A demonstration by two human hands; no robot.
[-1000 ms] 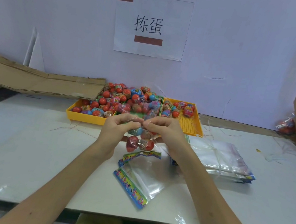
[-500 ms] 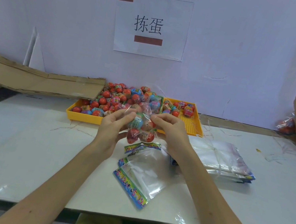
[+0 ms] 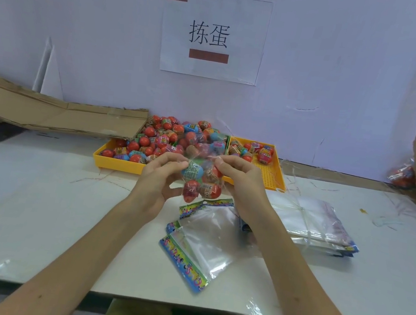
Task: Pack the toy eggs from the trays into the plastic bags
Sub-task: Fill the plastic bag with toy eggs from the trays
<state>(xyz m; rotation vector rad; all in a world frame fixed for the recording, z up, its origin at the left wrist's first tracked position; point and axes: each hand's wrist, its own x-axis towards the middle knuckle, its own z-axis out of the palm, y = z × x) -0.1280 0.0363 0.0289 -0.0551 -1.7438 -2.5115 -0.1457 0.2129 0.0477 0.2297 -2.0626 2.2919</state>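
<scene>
Broadly, the white counter (image 3: pixel 31 212) fills the view, with a printed wall sign (image 3: pixel 213 35) at twelve o'clock above it. At eleven o'clock lies flattened cardboard (image 3: pixel 59 113). Against the wall sit two yellow trays: the left tray (image 3: pixel 119 164) is heaped with toy eggs (image 3: pixel 167 135), and the right tray (image 3: pixel 270 172) holds only a handful at its far left corner. At three o'clock from the hands rests a tied stack of unused plastic bags (image 3: pixel 310 221), and at six o'clock from them lie a few loose empty bags (image 3: pixel 204 246) with colourful header strips.

Held above the counter in front of the trays is a clear filled bag (image 3: pixel 202 180) with several eggs inside (four can be counted, perhaps more behind). The left hand (image 3: pixel 156 182) pinches the bag's upper left edge with thumb and fingertips; the right hand (image 3: pixel 241 181) pinches the upper right edge, fingers curled over it.

By the look of it, the step is closing this bag's mouth. Next would likely be setting it aside, then picking up an empty bag at six o'clock and opening its mouth for fresh eggs.
</scene>
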